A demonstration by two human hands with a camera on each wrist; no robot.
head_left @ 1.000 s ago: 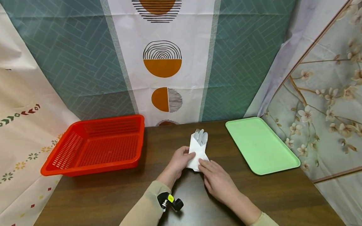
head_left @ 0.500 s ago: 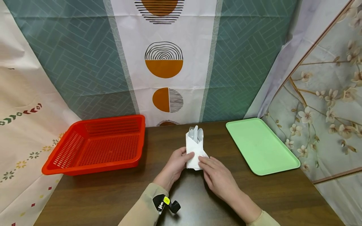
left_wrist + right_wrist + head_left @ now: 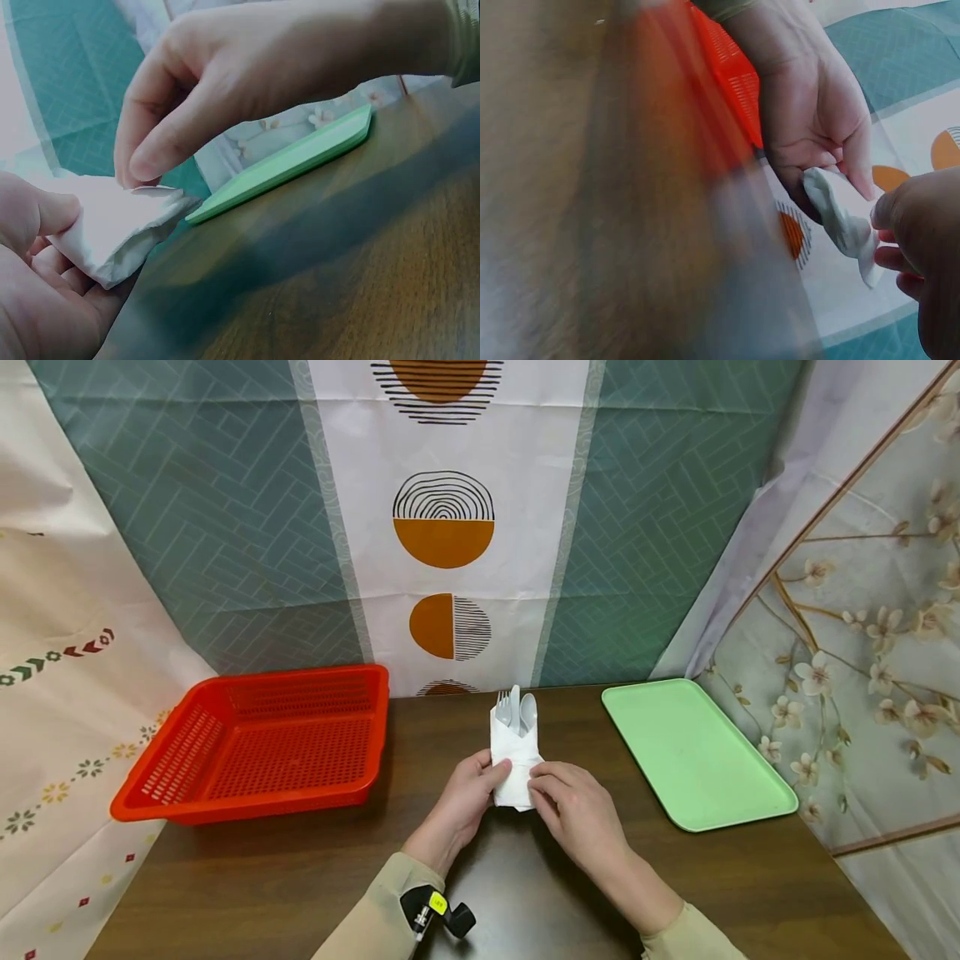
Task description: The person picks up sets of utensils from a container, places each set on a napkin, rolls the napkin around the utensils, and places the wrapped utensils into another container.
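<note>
A white napkin (image 3: 516, 779) is folded into a pouch around a grey fork (image 3: 503, 707), knife (image 3: 514, 708) and spoon (image 3: 528, 712), whose tops stick out at the far end. My left hand (image 3: 467, 793) grips the napkin's left side, thumb on top and fingers underneath. At the right side, my right hand (image 3: 576, 810) pinches the napkin's loose edge between thumb and fingers. The left wrist view shows this right hand (image 3: 202, 97) above the napkin (image 3: 112, 221). In the right wrist view the napkin's lower end (image 3: 840, 214) faces the camera; the cutlery is hidden there.
A red plastic basket (image 3: 292, 793) stands at the left of the brown wooden table (image 3: 300, 885). On the right lies a light green tray (image 3: 697, 752). Patterned cloth (image 3: 637, 527) hangs behind and on both sides.
The napkin with the cutlery has swung left at its top and now points straight away from me. My right fingers have gone from lying on the napkin to pinching its right edge.
</note>
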